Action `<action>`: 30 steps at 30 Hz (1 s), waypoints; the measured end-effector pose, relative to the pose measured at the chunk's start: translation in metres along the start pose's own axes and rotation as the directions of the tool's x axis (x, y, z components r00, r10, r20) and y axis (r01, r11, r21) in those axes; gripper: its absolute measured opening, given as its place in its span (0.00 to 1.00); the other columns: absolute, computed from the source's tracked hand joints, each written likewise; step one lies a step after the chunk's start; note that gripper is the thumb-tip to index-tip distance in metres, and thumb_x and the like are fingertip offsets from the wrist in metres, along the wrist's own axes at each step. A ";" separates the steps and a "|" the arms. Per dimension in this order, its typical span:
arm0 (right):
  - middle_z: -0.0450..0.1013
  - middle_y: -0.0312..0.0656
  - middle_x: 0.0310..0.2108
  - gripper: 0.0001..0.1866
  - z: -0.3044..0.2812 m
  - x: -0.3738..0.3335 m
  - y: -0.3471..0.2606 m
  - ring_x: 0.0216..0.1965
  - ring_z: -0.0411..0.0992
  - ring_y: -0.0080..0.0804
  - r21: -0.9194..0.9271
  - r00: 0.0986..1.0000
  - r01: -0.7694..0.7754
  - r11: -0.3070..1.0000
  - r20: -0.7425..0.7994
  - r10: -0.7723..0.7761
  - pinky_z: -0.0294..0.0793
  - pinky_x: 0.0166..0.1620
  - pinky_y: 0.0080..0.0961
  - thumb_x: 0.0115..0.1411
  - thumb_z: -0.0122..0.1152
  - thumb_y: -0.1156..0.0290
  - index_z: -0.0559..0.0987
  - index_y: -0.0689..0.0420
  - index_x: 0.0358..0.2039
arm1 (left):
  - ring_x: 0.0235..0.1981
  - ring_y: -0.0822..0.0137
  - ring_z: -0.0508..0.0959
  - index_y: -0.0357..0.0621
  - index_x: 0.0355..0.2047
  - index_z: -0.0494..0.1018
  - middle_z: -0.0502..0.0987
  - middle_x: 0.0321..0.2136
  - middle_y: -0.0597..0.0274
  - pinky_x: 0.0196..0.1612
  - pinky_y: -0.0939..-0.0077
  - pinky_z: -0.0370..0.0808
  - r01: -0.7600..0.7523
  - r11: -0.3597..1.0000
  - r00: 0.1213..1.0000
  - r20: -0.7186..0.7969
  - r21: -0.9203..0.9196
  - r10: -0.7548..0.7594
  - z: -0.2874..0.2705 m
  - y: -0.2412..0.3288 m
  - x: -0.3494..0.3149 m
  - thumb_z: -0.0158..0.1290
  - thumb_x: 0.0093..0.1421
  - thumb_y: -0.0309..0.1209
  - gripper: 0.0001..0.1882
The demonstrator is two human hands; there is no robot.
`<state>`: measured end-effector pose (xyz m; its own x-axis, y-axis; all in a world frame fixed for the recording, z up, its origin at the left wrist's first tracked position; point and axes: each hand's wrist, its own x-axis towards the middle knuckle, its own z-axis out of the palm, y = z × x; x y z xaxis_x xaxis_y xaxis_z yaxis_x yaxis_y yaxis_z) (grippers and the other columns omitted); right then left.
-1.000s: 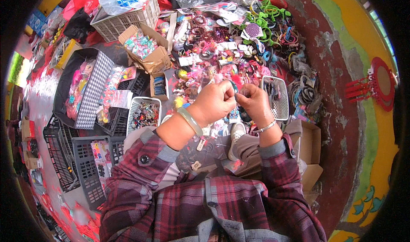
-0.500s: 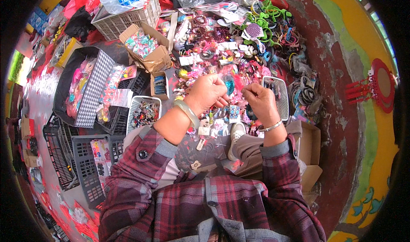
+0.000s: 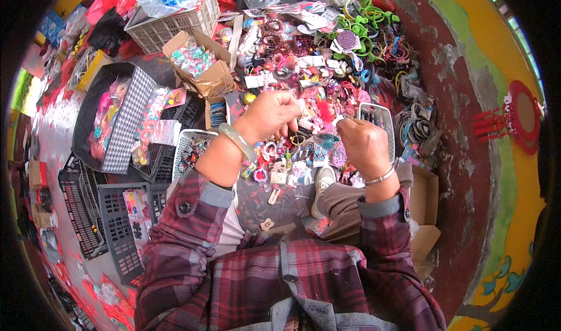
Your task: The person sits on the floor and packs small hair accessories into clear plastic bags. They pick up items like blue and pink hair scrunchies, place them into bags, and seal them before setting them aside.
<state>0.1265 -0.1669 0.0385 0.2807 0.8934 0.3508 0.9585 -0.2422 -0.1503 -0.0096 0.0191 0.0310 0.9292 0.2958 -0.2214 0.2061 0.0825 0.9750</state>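
Observation:
Above a heap of small hair ornaments and trinkets (image 3: 304,161), both my hands work with curled fingers. My left hand (image 3: 269,118), with a pale bangle at the wrist, is closed in a pinch; a small pale bit shows at its fingertips, too small to name. To its right, my right hand (image 3: 365,147) wears a silver bangle and is closed too. At its fingertips a small white piece (image 3: 337,120) pokes out. Just below those fingers is a shiny teal thing (image 3: 328,139); whether it hangs from them is unclear. A red fluffy ornament (image 3: 324,112) lies between the hands.
White baskets (image 3: 186,141) flank the heap. Left are a cardboard box of wrapped pieces (image 3: 219,80), a houndstooth-sided bin (image 3: 125,120) and black crates (image 3: 120,226). Green hoops (image 3: 368,30) lie at the back right. A peeling wall (image 3: 453,126) rises on the right.
My left hand has drawn a little to the left, and my right hand has come slightly lower. The teal thing has shifted from beside my left fingers to below my right fingers.

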 end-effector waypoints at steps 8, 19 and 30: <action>0.70 0.47 0.19 0.06 -0.006 -0.005 -0.003 0.23 0.71 0.46 0.093 0.972 -0.059 0.994 0.233 0.036 0.70 0.26 0.36 0.50 0.53 0.66 0.76 0.53 0.22 | 0.14 0.80 0.70 0.39 0.30 0.71 0.74 0.19 0.64 0.15 0.88 0.66 -0.007 1.000 1.000 0.021 0.029 0.006 0.001 -0.016 0.004 0.49 0.55 0.28 0.06; 0.67 0.40 0.14 0.06 -0.022 0.001 0.016 0.17 0.65 0.20 0.593 0.900 -0.309 0.744 0.435 0.026 0.65 0.23 0.22 0.51 0.57 0.70 0.79 0.57 0.27 | 0.55 0.62 0.62 0.42 0.57 0.55 0.60 0.55 0.53 0.56 0.69 0.58 -0.387 0.826 0.778 0.626 0.410 0.054 0.016 -0.012 -0.002 0.60 0.43 0.32 0.40; 0.70 0.31 0.19 0.10 0.003 0.009 0.030 0.21 0.65 0.15 0.852 0.870 -0.487 0.193 0.455 0.190 0.64 0.26 0.14 0.57 0.53 0.67 0.78 0.61 0.32 | 0.38 0.72 0.74 0.40 0.48 0.65 0.73 0.37 0.65 0.42 0.72 0.73 0.278 0.907 0.825 0.562 -0.316 -0.057 0.034 -0.030 -0.002 0.45 0.61 0.37 0.19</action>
<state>0.1572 -0.1648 0.0344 0.4041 0.9034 -0.1434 0.0065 -0.1596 -0.9872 -0.0069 -0.0160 0.0024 0.9273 -0.2959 -0.2292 0.3482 0.4577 0.8181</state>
